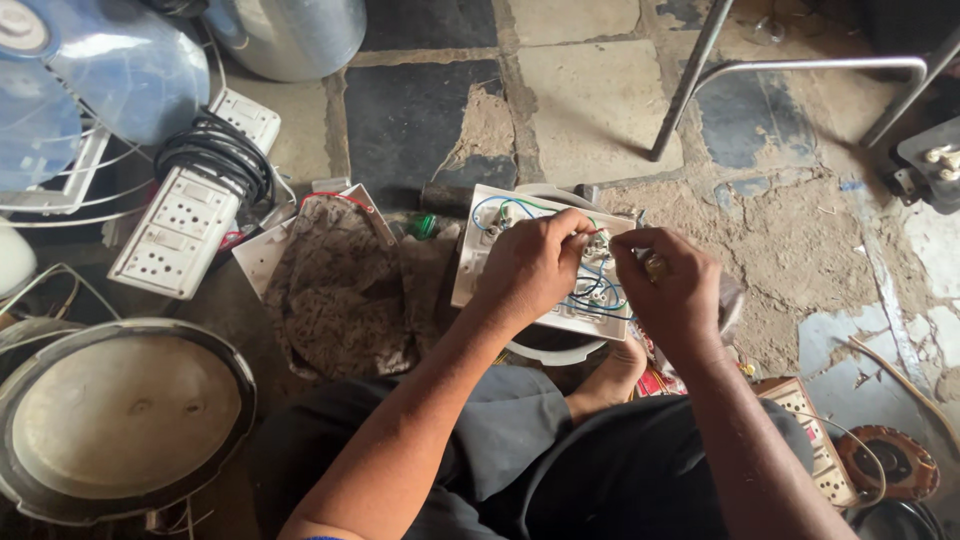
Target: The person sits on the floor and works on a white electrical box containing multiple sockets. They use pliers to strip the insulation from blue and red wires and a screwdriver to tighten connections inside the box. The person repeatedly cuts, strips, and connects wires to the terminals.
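A white switchboard plate (478, 262) lies face down in front of my knees, its back showing blue, green and white wires (600, 292). My left hand (532, 266) rests on the middle of the plate, fingertips pinching a small fitting at the wires. My right hand (668, 288) meets it from the right, fingers closed on the same bundle of wires. Whether a tool is in either hand is hidden by the fingers.
A white extension board (180, 232) wrapped with black cable lies at the left beside a blue fan (90, 80). A round metal lid (120, 415) sits lower left, a patterned cloth (345, 290) beside the plate. Another socket strip (815, 450) lies lower right; metal chair legs (690, 80) stand behind.
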